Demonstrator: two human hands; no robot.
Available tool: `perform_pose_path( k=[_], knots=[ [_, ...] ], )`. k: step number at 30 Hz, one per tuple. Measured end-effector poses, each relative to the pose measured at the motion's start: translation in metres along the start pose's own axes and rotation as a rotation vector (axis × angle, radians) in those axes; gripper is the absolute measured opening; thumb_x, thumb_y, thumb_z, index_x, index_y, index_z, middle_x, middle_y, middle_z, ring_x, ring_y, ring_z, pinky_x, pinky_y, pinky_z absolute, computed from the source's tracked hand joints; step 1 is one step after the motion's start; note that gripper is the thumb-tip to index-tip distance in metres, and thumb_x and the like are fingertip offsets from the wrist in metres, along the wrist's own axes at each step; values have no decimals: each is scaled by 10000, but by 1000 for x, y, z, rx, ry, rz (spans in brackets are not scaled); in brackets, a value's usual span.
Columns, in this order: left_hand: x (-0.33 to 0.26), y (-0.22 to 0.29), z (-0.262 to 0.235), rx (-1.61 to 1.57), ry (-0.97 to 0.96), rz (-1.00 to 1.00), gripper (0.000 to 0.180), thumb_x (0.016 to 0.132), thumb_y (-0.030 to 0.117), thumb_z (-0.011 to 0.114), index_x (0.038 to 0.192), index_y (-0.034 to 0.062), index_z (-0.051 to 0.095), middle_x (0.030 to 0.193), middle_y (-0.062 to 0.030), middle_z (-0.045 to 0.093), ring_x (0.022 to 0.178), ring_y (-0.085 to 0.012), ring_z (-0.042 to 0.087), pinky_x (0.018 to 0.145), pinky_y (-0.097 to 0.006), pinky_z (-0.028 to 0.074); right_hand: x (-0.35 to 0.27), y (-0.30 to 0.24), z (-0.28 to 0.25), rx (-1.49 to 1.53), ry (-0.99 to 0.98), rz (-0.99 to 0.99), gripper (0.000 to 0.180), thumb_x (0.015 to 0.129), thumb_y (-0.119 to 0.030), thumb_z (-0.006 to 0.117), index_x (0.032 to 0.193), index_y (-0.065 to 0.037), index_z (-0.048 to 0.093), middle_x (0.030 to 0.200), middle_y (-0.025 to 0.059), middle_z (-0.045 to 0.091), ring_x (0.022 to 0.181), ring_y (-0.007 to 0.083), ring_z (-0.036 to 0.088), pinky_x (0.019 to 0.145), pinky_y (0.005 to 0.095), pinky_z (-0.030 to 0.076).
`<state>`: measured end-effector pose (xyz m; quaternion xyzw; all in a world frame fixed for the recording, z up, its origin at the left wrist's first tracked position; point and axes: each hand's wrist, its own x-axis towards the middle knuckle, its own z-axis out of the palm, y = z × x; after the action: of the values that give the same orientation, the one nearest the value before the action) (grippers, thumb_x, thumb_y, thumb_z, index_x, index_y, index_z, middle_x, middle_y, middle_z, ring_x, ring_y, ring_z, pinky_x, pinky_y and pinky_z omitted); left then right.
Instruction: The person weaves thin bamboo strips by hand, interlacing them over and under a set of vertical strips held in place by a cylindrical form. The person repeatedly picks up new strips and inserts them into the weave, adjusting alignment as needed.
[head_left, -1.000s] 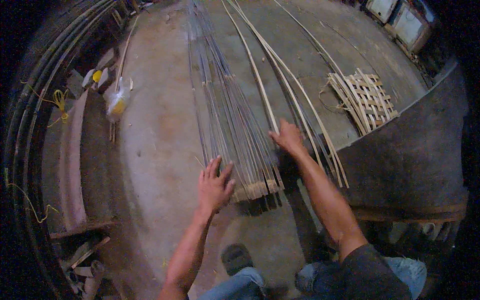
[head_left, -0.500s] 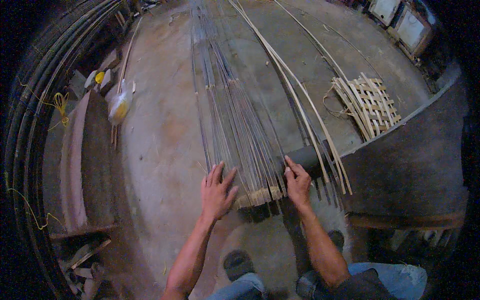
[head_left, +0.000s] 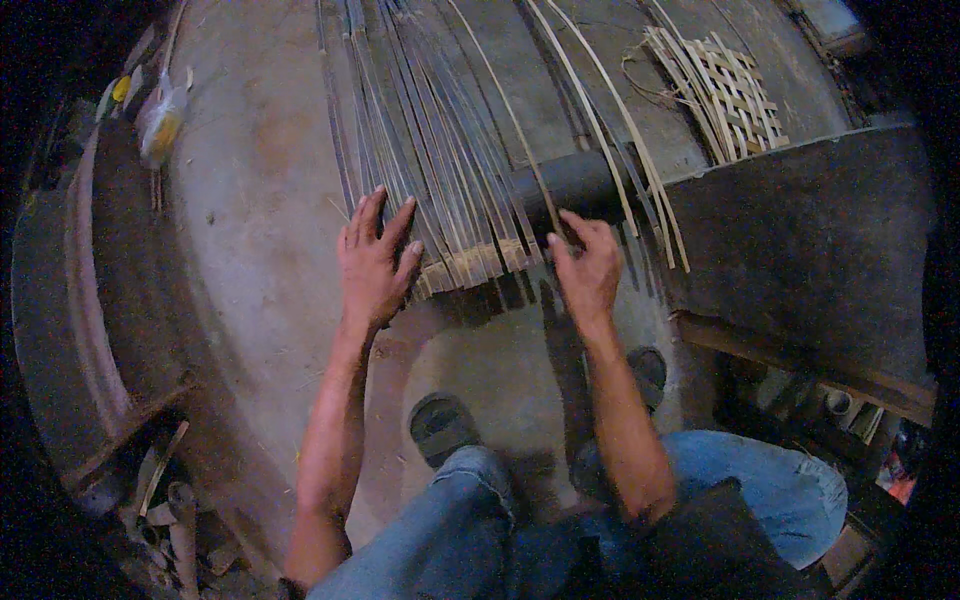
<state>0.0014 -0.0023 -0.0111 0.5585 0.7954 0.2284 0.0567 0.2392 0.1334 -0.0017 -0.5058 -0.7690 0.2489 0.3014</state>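
A row of long, thin bamboo strips (head_left: 440, 170) lies lengthwise in front of me, with pale near ends resting across a dark roller-like cylinder (head_left: 585, 185). My left hand (head_left: 375, 260) is open, fingers spread, over the left edge of the row near its pale ends. On the right side, my right hand (head_left: 590, 262) has its thumb and forefinger at the near end of a single pale strip (head_left: 510, 110), which runs beside the row and over the cylinder. The fingers seem closed loosely on that strip.
More loose strips (head_left: 645, 150) lie over the cylinder's right end. Farther right is a woven strip panel (head_left: 740, 95). A dark board (head_left: 800, 220) stands at right; a long wooden piece (head_left: 140, 240) and scraps (head_left: 165, 520) lie at left. My sandalled foot (head_left: 442, 425) is close below.
The view has tipped downward, so the strips and hands appear higher. A pale strip now shows at my right hand, across the cylinder. My left hand stays spread at the row's left edge.
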Motion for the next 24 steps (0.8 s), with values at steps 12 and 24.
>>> perform_pose_path(
  k=[12,24],
  knots=[
    [2,-1,-2,-11,-29,1,523,874,266,611,1382,199,505,1510,-141,332,1381,-371,307,1126,-463,258,-6,23,-2,688,-149,624,149,856,-120,701,946,-1,701,775,40,685,662,128,632,631,276,506],
    [36,33,-5,285,-18,-75,415,878,436,574,1161,134,589,1309,-127,505,1258,-306,425,1092,-470,265,-51,-38,12,808,-368,560,261,888,-267,697,959,-20,649,786,9,637,700,81,572,635,231,473]
  ],
)
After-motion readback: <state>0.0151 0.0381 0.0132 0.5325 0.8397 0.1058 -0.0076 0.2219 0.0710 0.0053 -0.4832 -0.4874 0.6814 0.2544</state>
